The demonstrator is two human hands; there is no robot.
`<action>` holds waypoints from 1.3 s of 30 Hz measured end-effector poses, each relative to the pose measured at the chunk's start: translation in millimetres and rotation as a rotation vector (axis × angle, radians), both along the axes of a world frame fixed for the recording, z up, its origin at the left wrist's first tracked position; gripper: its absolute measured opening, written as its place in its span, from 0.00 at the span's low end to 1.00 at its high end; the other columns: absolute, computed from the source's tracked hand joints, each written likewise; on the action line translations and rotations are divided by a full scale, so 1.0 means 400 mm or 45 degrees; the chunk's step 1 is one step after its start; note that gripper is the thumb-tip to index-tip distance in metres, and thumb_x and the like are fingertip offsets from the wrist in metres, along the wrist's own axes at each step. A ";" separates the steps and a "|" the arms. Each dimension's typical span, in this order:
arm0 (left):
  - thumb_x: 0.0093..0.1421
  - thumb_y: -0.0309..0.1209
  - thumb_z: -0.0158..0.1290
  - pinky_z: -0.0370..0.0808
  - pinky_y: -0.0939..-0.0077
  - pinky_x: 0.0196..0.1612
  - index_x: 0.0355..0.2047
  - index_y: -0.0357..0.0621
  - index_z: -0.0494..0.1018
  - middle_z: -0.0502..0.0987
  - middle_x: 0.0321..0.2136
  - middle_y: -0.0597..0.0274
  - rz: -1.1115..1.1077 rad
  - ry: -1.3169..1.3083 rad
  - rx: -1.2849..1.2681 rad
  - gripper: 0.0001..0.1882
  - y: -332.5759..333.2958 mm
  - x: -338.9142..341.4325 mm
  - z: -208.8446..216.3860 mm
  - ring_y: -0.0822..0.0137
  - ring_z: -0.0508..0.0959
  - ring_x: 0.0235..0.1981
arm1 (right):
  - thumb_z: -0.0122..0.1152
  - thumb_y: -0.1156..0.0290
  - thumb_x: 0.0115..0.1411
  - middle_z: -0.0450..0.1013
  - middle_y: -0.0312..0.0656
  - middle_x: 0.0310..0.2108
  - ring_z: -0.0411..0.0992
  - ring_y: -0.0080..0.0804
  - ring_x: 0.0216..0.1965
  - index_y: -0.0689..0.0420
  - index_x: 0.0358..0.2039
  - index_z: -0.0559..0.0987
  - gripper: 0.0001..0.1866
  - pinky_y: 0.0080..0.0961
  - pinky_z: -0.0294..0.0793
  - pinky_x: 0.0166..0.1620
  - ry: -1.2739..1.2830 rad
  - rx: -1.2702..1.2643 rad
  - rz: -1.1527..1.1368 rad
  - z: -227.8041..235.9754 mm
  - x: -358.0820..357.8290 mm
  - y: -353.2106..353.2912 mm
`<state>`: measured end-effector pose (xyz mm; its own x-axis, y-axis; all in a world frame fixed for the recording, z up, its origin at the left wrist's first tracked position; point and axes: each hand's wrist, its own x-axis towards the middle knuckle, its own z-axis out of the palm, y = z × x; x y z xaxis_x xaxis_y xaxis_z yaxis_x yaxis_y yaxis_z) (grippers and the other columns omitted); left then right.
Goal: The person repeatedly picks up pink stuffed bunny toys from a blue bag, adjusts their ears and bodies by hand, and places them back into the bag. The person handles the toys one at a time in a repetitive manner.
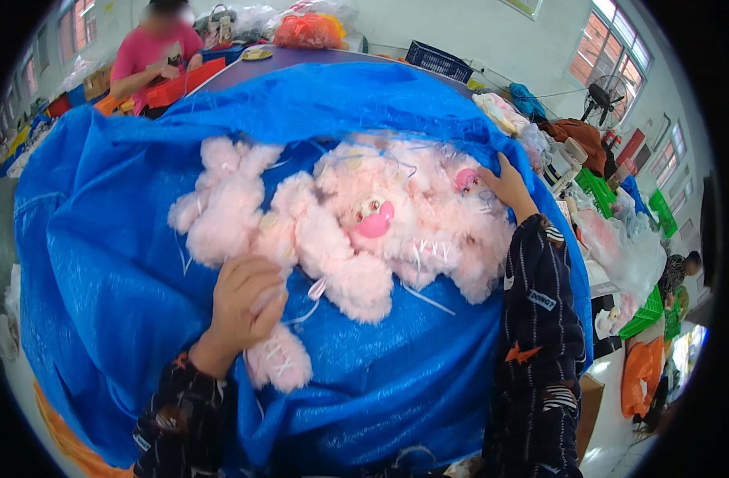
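Observation:
Several fluffy pale-pink plush toys [329,231] lie heaped in a large blue woven-plastic sack [101,263]. One plush toy [372,209] has a face with brown eyes and a bright pink heart-shaped muzzle; white laces cross on some of the feet. My left hand [249,303] is at the near left of the heap, its fingers curled on a pink plush toy whose laced foot [278,360] shows below. At the heap's right side, my right hand [509,190] rests by the sack's edge with fingers apart, close to another pink muzzle.
Beyond the sack, a person in a pink top [153,52] works at a red bin [185,84]. A dark blue crate [438,61] stands at the back. Green crates [595,191], plastic bags and a black fan [603,95] line the right side.

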<state>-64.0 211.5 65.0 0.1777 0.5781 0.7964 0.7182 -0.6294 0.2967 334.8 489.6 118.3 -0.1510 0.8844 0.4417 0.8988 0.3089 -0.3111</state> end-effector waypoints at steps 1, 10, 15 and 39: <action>0.41 0.24 0.54 0.67 0.65 0.40 0.27 0.39 0.72 0.73 0.31 0.54 0.005 0.007 -0.005 0.09 -0.005 -0.009 0.000 0.55 0.71 0.35 | 0.56 0.52 0.51 0.64 0.64 0.46 0.64 0.53 0.49 0.69 0.51 0.63 0.36 0.34 0.63 0.50 -0.016 0.097 0.046 0.009 -0.027 -0.033; 0.48 0.25 0.52 0.65 0.67 0.44 0.30 0.37 0.72 0.73 0.34 0.54 0.041 -0.163 0.016 0.08 -0.024 -0.008 -0.015 0.55 0.70 0.38 | 0.59 0.72 0.48 0.72 0.50 0.35 0.71 0.46 0.36 0.60 0.48 0.68 0.25 0.34 0.70 0.40 0.013 0.326 0.992 -0.026 -0.452 -0.570; 0.49 0.32 0.54 0.59 0.65 0.52 0.40 0.36 0.70 0.68 0.43 0.50 0.073 -0.144 -0.116 0.18 -0.070 -0.005 -0.026 0.53 0.64 0.48 | 0.56 0.73 0.48 0.68 0.57 0.41 0.67 0.50 0.42 0.57 0.57 0.54 0.36 0.39 0.66 0.42 0.004 -0.176 0.590 -0.087 -0.503 -0.625; 0.39 0.35 0.62 0.64 0.65 0.47 0.48 0.41 0.62 0.67 0.45 0.50 -0.350 -0.418 -0.387 0.35 -0.405 0.209 0.086 0.54 0.68 0.45 | 0.51 0.79 0.53 0.73 0.40 0.28 0.70 0.23 0.25 0.67 0.32 0.74 0.08 0.18 0.69 0.28 1.549 -0.258 0.748 0.118 -0.328 -1.094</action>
<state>19.6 49.6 99.4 0.1247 0.7591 0.6389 0.3769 -0.6319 0.6773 203.6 52.1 165.5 -0.1363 0.8898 0.4355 -0.2199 0.4014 -0.8891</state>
